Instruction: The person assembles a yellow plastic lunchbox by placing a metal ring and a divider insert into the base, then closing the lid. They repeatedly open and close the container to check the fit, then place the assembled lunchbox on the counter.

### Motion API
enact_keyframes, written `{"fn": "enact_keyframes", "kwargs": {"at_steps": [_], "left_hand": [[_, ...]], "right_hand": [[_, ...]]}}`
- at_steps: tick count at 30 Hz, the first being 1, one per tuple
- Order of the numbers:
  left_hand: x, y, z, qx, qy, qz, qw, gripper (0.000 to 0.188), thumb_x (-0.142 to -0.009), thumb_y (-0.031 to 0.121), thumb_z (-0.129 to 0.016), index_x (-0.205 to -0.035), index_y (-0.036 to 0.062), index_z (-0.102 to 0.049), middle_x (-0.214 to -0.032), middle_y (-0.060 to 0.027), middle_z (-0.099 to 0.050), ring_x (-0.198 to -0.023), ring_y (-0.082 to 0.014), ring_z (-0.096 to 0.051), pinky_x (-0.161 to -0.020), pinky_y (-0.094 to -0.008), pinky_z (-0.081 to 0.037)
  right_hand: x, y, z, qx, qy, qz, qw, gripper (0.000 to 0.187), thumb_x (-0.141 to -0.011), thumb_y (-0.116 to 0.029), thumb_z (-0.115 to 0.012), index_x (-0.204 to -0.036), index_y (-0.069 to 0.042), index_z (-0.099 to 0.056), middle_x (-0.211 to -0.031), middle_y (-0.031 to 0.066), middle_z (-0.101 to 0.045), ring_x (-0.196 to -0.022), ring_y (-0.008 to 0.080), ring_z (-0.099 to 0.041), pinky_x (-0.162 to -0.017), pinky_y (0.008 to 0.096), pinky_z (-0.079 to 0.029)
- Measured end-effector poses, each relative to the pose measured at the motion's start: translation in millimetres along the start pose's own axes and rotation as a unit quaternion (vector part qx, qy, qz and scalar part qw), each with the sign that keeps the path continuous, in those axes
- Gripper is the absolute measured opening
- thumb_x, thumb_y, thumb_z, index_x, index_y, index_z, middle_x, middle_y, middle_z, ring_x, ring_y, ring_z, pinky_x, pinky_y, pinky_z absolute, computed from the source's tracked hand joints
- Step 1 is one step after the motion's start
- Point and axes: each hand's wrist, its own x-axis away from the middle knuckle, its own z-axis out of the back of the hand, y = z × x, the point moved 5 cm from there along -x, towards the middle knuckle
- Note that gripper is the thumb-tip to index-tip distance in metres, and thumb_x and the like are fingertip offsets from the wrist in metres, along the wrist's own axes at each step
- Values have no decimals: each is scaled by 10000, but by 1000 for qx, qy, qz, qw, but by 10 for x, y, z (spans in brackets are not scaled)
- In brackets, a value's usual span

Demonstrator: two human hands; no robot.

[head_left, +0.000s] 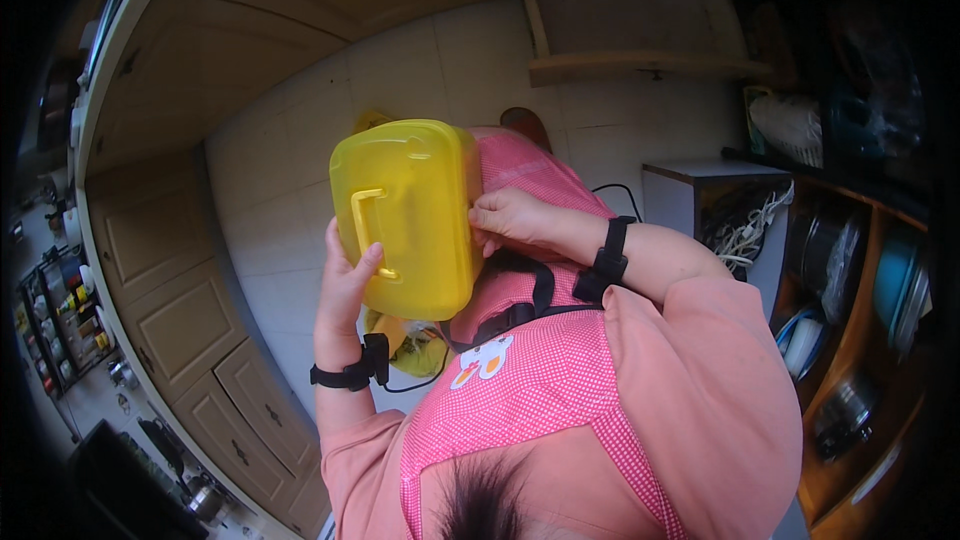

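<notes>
Both my hands hold a yellow plastic box point(405, 215) with a lid that has a moulded handle, raised in front of my pink checked apron point(530, 380). My left hand point(345, 280) presses flat against its left side, thumb by the handle. My right hand point(510, 215) grips the right edge of the box, fingers curled over the rim. Each wrist wears a black strap. Part of a second yellow object point(405, 348) shows just below the box, mostly hidden.
Pale tiled floor point(290, 210) lies beyond the box. Wooden cabinet doors point(170, 300) line the left. A white box with tangled cables point(725, 210) and wooden shelves of pots and dishes point(850, 320) stand on the right.
</notes>
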Motion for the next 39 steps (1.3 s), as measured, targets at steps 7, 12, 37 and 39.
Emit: {"fn": "enact_keyframes", "kwargs": {"at_steps": [7,12,37,39], "left_hand": [[26,22,-18,40,-3,3,999,643,-898,97,-637,-1433,57,-282,-1275,-97,-522,-1162,-187,-516,-983,-317,-425],[43,-25,23,-60,39,-21,997,660,-875,124,-671,-1423,50,-310,-1319,-131,-449,-1209,-217,-470,-1009,-345,-406],[15,1,101,-191,133,-100,968,431,-955,169,-568,-1299,-69,-460,-1210,-149,-600,-1074,-192,-588,-913,-308,-464],[22,-24,119,-168,127,-87,974,428,-972,168,-539,-1322,-63,-450,-1216,-142,-598,-1076,-182,-584,-917,-297,-460]], "right_hand": [[157,-182,11,50,13,-8,999,222,-977,-212,-551,-972,2,-607,-878,69,-630,-705,148,-636,-673,249,-536],[291,-409,-5,96,4,32,995,186,-971,-177,-559,-1031,-3,-585,-955,70,-639,-788,147,-656,-720,256,-539],[220,-241,-7,-8,-32,124,992,176,-1009,-162,-476,-983,-30,-589,-933,43,-632,-869,136,-620,-793,269,-526],[243,-251,3,6,-22,108,994,167,-996,-180,-508,-976,-31,-582,-944,58,-638,-865,147,-622,-784,281,-526]]}}
